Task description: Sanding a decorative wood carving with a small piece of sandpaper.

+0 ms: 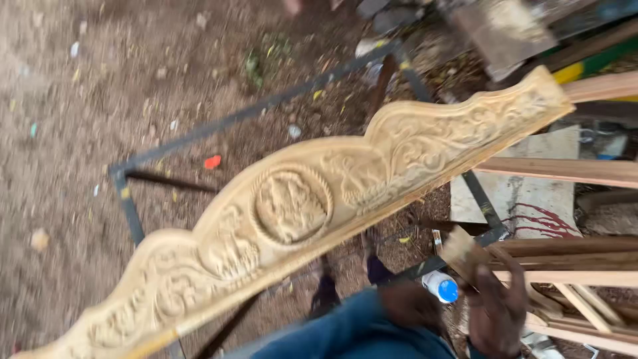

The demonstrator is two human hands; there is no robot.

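One pale carved wooden panel (299, 206), scalloped top, round central medallion, tilted.

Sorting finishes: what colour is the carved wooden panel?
Pale cream-yellow, bare wood, in the head view: carved wooden panel.

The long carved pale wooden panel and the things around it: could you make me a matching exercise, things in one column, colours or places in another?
Things:
1. long carved pale wooden panel
2. black metal frame on the ground
3. small white bottle's cap
4. small flat scrap on the dirt

Descriptions:
A. blue
B. red
C. dark, lying under the panel
D. round medallion carved at its middle

Pairs: 1-D, 2-C, 3-A, 4-B

The right hand is beside the bottle, blurred.
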